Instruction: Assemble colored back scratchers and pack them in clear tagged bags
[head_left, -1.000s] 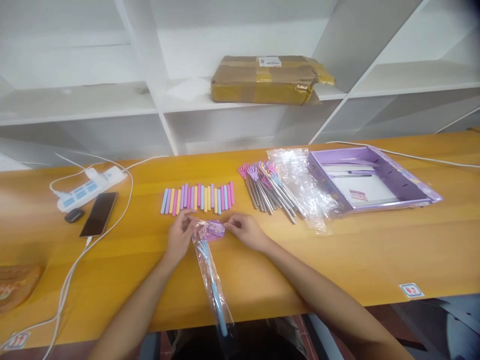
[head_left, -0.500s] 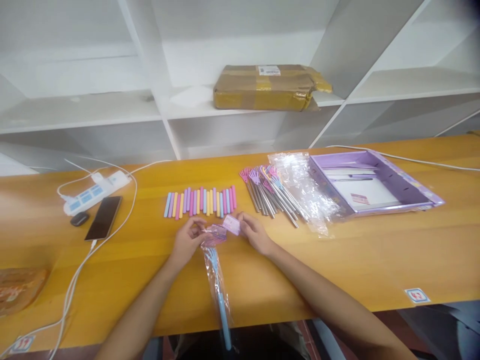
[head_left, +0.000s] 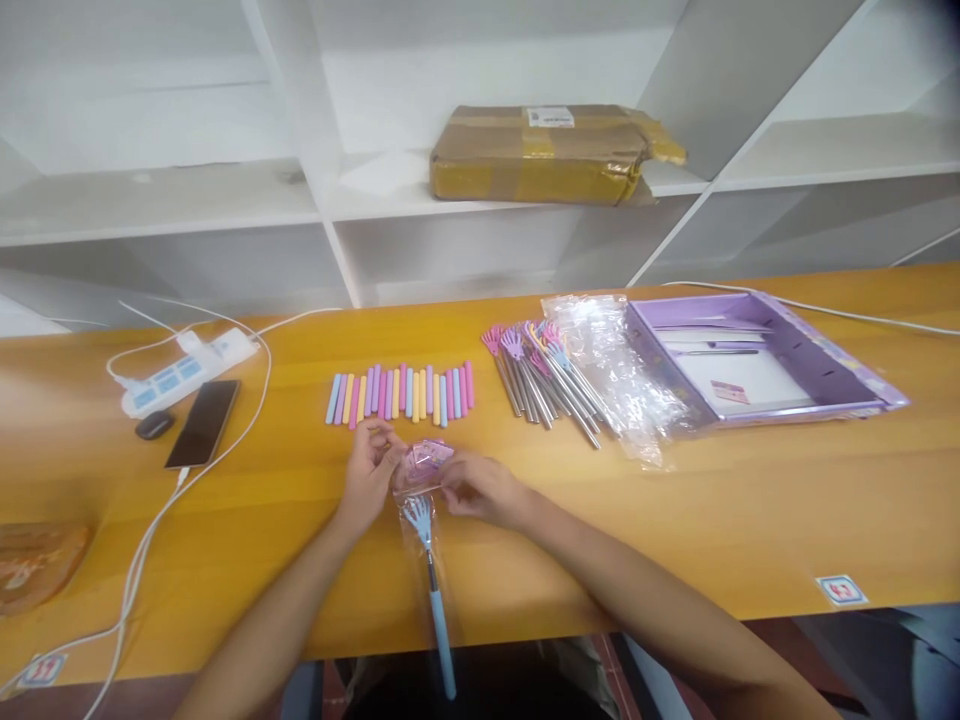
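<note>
A light-blue back scratcher point(head_left: 441, 625) lies in a clear plastic bag point(head_left: 411, 565), its hand-shaped head toward the far side and its handle reaching past the table's front edge. Pink printed cards point(head_left: 427, 458) overlap at the bag's far end. My left hand point(head_left: 371, 465) pinches the bag's left corner, beside the cards. On the other side, my right hand point(head_left: 480, 487) is closed at the bag's right edge by the cards; its fingertips are partly hidden. Just beyond my hands is a row of pastel handle tubes point(head_left: 401, 393), in pink, purple, blue and yellow.
Back-scratcher heads on metal rods point(head_left: 544, 375) are heaped right of the row. Beside them are clear bags point(head_left: 622, 375) and a purple box point(head_left: 795, 410). A phone point(head_left: 202, 425), power strip point(head_left: 187, 375) and white cables occupy the left. A taped carton point(head_left: 532, 165) sits on the shelf.
My right hand has moved left and nearer, bringing its small card from beside the bag to the other cards. The back scratcher has shifted slightly left.
</note>
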